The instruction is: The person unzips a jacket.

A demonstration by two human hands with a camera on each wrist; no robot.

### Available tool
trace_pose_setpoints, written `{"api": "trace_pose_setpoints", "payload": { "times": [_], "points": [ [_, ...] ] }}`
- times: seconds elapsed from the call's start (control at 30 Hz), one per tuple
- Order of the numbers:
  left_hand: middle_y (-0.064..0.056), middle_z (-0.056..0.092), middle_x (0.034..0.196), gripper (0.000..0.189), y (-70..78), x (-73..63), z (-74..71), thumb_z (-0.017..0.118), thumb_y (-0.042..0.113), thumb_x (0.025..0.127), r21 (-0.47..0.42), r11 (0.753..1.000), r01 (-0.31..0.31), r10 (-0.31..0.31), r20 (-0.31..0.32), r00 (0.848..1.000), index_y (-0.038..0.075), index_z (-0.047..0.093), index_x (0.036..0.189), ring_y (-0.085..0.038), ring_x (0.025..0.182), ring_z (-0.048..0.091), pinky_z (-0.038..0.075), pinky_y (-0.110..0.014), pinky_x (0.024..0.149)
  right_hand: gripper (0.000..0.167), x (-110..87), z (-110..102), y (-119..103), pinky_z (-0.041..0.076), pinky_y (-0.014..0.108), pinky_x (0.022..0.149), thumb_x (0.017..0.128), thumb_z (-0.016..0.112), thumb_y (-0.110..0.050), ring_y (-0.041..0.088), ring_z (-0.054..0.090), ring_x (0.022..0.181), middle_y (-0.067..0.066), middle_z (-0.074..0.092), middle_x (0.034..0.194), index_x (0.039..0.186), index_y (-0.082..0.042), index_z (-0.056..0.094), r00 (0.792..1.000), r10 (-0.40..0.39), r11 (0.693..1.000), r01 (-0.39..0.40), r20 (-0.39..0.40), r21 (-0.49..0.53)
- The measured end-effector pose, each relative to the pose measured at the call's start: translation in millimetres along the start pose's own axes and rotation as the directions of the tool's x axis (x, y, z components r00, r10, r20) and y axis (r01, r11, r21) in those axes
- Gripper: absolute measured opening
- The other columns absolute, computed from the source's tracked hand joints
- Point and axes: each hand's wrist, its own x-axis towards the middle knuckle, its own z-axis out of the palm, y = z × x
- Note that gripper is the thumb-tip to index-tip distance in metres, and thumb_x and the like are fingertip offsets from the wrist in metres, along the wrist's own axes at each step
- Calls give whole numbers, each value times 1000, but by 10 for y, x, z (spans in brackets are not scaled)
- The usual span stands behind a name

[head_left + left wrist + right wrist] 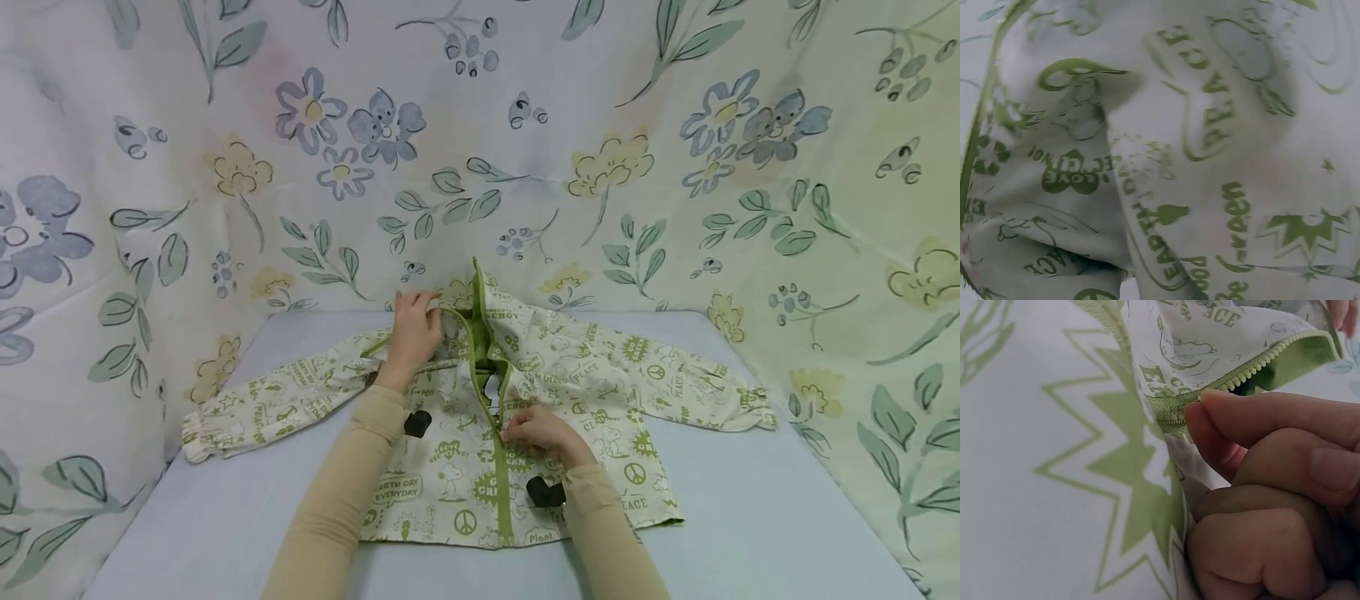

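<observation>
A cream jacket with green print lies front up, sleeves spread to both sides. Its green front zipper is joined along the lower part; above, the two edges part and show a green lining. My right hand pinches at the zipper where the teeth meet, thumb against index finger; the fingertips hide the slider. In the right wrist view, open zipper teeth run up past those fingers. At the collar's left side, my left hand grips the jacket's upper edge. The left wrist view holds only printed, creased fabric.
The jacket lies on a pale table. Behind and beside it hangs a floral curtain. A black device shows by the left forearm, another black device by the right wrist.
</observation>
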Motion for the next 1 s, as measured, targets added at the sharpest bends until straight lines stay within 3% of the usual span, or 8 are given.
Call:
{"api": "trace_pose_setpoints", "payload": {
  "times": [0.1, 0.2, 0.33, 0.5, 0.6, 0.67, 0.77, 1.0],
  "points": [
    [-18, 53, 113, 27, 16, -48, 41, 59, -5, 86, -31, 981, -190, 190, -16, 982, -3, 60, 113, -32, 112, 48, 6, -39, 112, 11, -2, -6, -18, 27, 22, 39, 84, 64, -4, 9, 27, 40, 1, 46, 57, 76, 4, 66, 1000, -12, 1000, 12, -9, -8],
    [-17, 54, 113, 25, 80, -127, 58, 61, -6, 84, -79, 943, -322, 324, 8, 946, -3, 62, 109, -30, 111, 49, 18, -35, 110, 11, 3, -14, -35, 27, 22, 39, 84, 65, -4, 9, 28, 40, 1, 46, 56, 77, 5, 67, 1000, -14, 1000, 14, -22, -17],
    [-12, 56, 109, 18, 193, -254, 78, 62, -2, 86, -132, 902, -411, 427, 132, 895, 1, 65, 103, -24, 104, 51, 40, -28, 95, 11, 15, -30, -59, 28, 22, 39, 84, 65, -6, 9, 29, 40, 0, 45, 55, 78, 4, 68, 1000, -4, 1000, 3, -31, -23],
    [-4, 58, 98, 7, 331, -405, 110, 64, 7, 88, -159, 867, -473, 496, 383, 779, 8, 66, 95, -16, 94, 53, 46, -26, 79, 12, 28, -63, -108, 29, 23, 38, 85, 64, -7, 9, 30, 39, -2, 41, 51, 78, 3, 67, 999, -8, 1000, 7, -44, -27],
    [-1, 58, 97, 8, 363, -482, 143, 65, 15, 88, -91, 849, -521, 486, 523, 700, 10, 66, 95, -15, 94, 54, 44, -27, 87, 14, 34, -81, -138, 29, 23, 39, 86, 63, -6, 9, 30, 40, -2, 40, 49, 76, 3, 66, 999, -14, 1000, 14, -51, -17],
    [-2, 59, 97, 12, 358, -514, 165, 67, 18, 87, -36, 836, -548, 464, 580, 670, 10, 67, 97, -17, 95, 54, 41, -30, 95, 14, 38, -87, -154, 29, 23, 39, 86, 62, -5, 9, 29, 40, -2, 39, 49, 76, 4, 66, 999, -14, 1000, 14, -52, -5],
    [-1, 61, 96, 18, 309, -543, 198, 69, 20, 85, 27, 820, -572, 436, 618, 654, 10, 67, 101, -17, 93, 55, 37, -33, 99, 14, 41, -88, -181, 29, 23, 39, 87, 61, -4, 9, 29, 39, -2, 37, 48, 81, 7, 67, 998, -8, 1000, 9, -54, 21],
    [1, 61, 83, 8, 164, -595, 258, 65, 19, 89, 27, 842, -538, 410, 614, 674, 12, 67, 93, -14, 74, 57, 48, -28, 69, 15, 74, -105, -221, 29, 23, 39, 86, 60, -4, 9, 27, 38, -3, 34, 45, 90, 7, 69, 995, 15, 1000, -12, -101, 25]
  ]
}}
